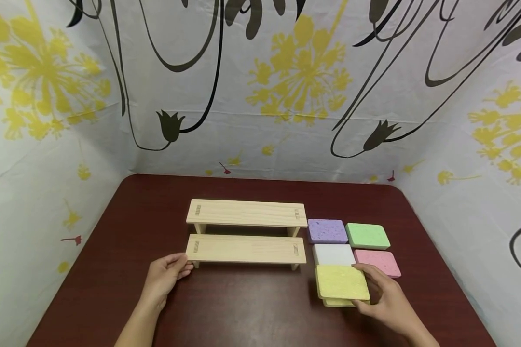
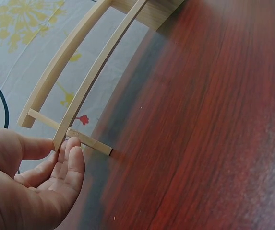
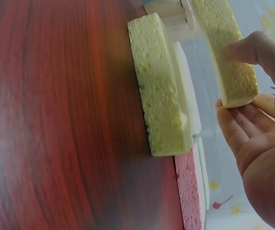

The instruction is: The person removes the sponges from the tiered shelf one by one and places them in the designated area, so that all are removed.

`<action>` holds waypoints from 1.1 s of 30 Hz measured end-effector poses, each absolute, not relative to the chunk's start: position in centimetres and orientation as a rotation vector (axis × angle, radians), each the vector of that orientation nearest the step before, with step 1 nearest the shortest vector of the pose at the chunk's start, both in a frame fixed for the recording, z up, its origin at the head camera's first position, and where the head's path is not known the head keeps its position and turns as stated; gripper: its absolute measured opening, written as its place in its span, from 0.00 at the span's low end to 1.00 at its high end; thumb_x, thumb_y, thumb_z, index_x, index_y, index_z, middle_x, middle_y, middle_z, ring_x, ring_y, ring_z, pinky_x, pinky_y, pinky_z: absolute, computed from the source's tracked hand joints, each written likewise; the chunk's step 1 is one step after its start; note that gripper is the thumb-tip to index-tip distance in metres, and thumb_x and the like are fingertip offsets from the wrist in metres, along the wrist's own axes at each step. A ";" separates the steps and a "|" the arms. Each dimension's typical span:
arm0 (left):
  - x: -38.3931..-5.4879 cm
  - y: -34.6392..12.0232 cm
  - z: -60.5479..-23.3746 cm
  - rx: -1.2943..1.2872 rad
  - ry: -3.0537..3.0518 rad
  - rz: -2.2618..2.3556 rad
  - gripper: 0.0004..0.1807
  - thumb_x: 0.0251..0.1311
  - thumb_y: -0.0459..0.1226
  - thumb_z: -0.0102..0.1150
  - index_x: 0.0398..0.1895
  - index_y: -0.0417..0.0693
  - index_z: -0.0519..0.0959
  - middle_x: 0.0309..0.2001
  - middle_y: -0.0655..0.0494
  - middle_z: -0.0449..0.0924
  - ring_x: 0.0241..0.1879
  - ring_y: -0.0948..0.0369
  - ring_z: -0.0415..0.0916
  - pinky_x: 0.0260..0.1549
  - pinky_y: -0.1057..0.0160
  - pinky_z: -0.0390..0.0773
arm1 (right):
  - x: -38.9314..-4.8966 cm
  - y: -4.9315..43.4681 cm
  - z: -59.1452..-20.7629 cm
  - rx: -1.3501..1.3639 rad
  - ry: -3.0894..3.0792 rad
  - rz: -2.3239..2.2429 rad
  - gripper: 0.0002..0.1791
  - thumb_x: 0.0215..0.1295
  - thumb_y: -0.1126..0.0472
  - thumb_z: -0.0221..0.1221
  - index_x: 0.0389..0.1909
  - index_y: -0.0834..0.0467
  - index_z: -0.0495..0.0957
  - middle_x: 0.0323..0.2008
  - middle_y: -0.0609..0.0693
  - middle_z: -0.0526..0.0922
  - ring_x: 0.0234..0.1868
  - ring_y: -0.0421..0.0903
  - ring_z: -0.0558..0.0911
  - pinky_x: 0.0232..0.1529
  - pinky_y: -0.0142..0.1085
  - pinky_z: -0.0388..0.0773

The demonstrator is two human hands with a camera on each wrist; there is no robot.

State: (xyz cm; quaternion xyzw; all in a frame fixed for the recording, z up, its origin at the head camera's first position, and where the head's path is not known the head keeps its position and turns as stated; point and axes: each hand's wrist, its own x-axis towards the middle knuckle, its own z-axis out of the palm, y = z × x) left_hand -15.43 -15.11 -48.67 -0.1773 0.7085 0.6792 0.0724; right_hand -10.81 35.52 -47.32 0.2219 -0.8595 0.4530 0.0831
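My left hand [image 1: 167, 277] pinches the left end of the front tier of a pale wooden two-tier stand [image 1: 247, 249], thumb above and fingers below in the left wrist view. Over on the right, my right hand [image 1: 386, 299] grips a yellow sponge [image 1: 342, 282] by its right edge, between thumb and fingers. The right wrist view has this sponge raised above a second yellow sponge [image 3: 159, 86] lying on the table. Behind it are a white sponge [image 1: 333, 254] and a pink sponge [image 1: 377, 261].
A purple sponge [image 1: 327, 231] and a green sponge [image 1: 368, 236] lie at the back of the sponge group, just right of the stand's rear tier [image 1: 247, 213]. Everything rests on a dark red-brown table [image 1: 243, 308]. Patterned white cloth [image 1: 226, 96] surrounds its back and sides.
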 end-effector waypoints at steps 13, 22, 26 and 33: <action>-15.4 -15.1 -48.7 -0.536 2.129 2.045 0.19 0.73 0.29 0.52 0.61 0.22 0.72 0.41 0.44 0.86 0.37 0.64 0.84 0.40 0.68 0.84 | -10.3 37.8 -47.6 0.608 -2.554 1.325 0.47 0.31 0.86 0.74 0.61 0.72 0.72 0.55 0.58 0.78 0.60 0.31 0.76 0.55 0.21 0.73; -15.4 -15.0 -48.7 -0.536 2.135 2.041 0.19 0.74 0.29 0.52 0.61 0.22 0.72 0.41 0.44 0.86 0.36 0.64 0.84 0.41 0.67 0.84 | -9.5 39.5 -47.5 0.479 -2.635 1.312 0.45 0.37 0.82 0.75 0.63 0.70 0.71 0.56 0.51 0.78 0.59 0.28 0.76 0.53 0.20 0.74; -15.4 -14.9 -48.7 -0.536 2.141 2.039 0.19 0.74 0.29 0.52 0.61 0.22 0.72 0.40 0.44 0.86 0.36 0.64 0.84 0.40 0.68 0.84 | -9.2 40.2 -47.5 0.425 -2.677 1.270 0.45 0.39 0.80 0.76 0.64 0.68 0.70 0.56 0.46 0.77 0.57 0.26 0.76 0.51 0.19 0.75; -15.3 -15.0 -48.7 -0.537 2.146 2.031 0.19 0.74 0.29 0.53 0.61 0.22 0.72 0.41 0.43 0.85 0.38 0.63 0.84 0.40 0.68 0.83 | -8.8 41.6 -47.6 0.448 -2.666 1.237 0.46 0.39 0.83 0.74 0.64 0.70 0.69 0.56 0.44 0.75 0.59 0.25 0.74 0.54 0.17 0.71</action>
